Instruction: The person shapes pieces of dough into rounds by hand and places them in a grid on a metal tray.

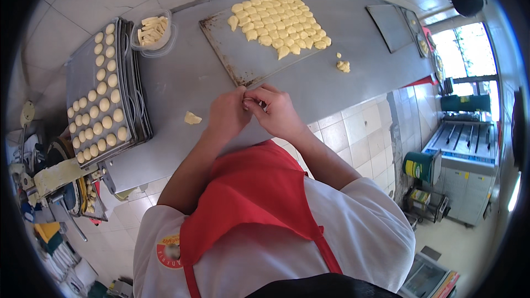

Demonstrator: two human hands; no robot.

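My left hand [228,111] and my right hand [276,109] meet in front of the red apron, above the near edge of the metal table [182,80]. Fingers of both are curled and pressed together at the tips; whatever lies between them is hidden. Just beyond them lies a worn flat baking tray [234,58], partly covered with close rows of pale yellow dough pieces [281,22]. A loose dough scrap [192,118] rests on the table left of my left hand. To the right of the tray sits a small dough lump [343,66].
Stacked trays [142,110] stand at the left, the top one carrying round dough balls [105,105]. Beside them is a clear plastic tub [153,34] of pale yellow sticks. A dark flat tray [389,27] lies at the far right. Tiled floor [359,132] shows past the table edge.
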